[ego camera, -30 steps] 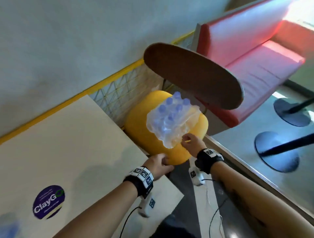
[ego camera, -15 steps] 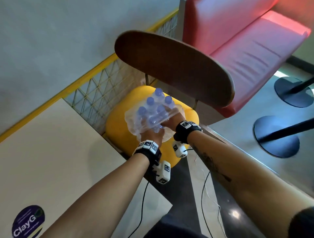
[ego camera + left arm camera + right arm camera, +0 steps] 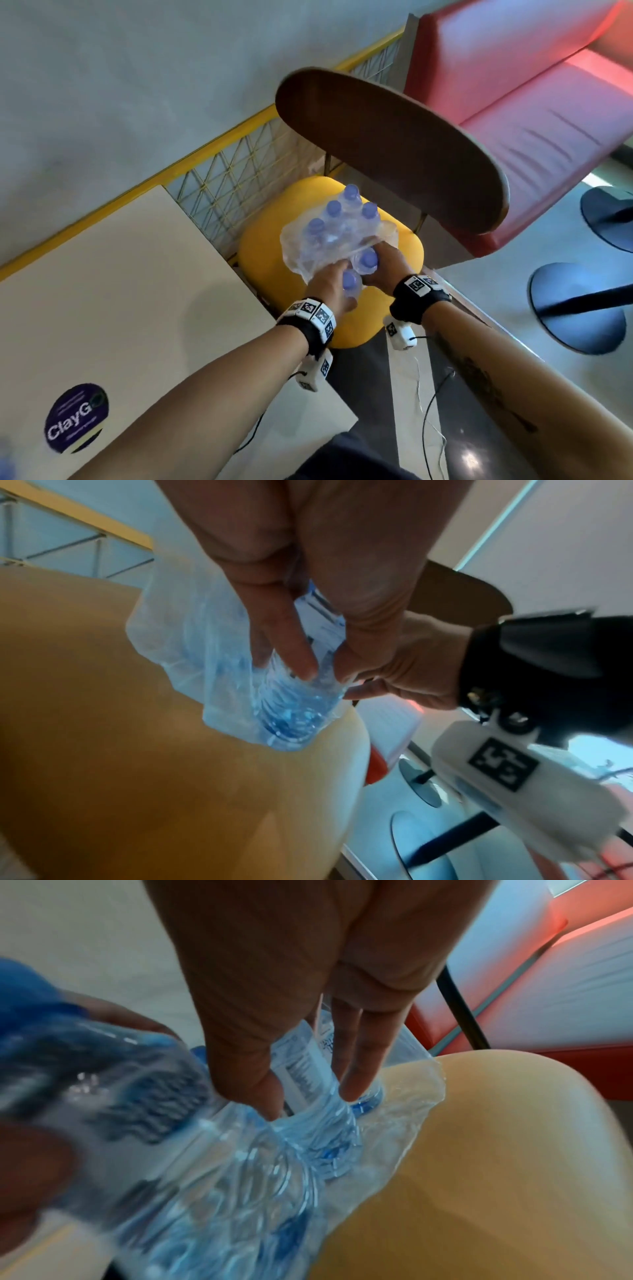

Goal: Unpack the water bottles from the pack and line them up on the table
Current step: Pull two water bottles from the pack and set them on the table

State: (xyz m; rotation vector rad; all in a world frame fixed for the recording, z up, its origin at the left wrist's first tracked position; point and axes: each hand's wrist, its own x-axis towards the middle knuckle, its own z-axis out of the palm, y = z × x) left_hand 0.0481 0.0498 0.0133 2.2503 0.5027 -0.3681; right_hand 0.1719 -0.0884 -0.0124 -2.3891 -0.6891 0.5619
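Observation:
A clear shrink-wrapped pack of water bottles (image 3: 329, 236) with blue caps sits on the yellow chair seat (image 3: 267, 274). At the pack's torn near side, my left hand (image 3: 330, 286) grips one bottle (image 3: 350, 282) by its body. My right hand (image 3: 385, 263) grips the neighbouring bottle (image 3: 366, 260). The left wrist view has my left hand (image 3: 308, 653) curled round a bottle (image 3: 298, 710) still partly inside loose wrap. In the right wrist view my right hand (image 3: 308, 1091) is wrapped round a bottle (image 3: 322, 1123), with the left hand's bottle (image 3: 137, 1123) blurred in front.
The cream table (image 3: 120, 291) with a round purple sticker (image 3: 77, 418) lies to the left of the chair. A dark wooden chair back (image 3: 394, 154) rises behind the pack. A red bench (image 3: 531, 102) and black table bases (image 3: 579, 308) stand to the right.
Both hands went from the seat edge onto the pack. Each now holds a bottle drawn a little out of the wrap towards me.

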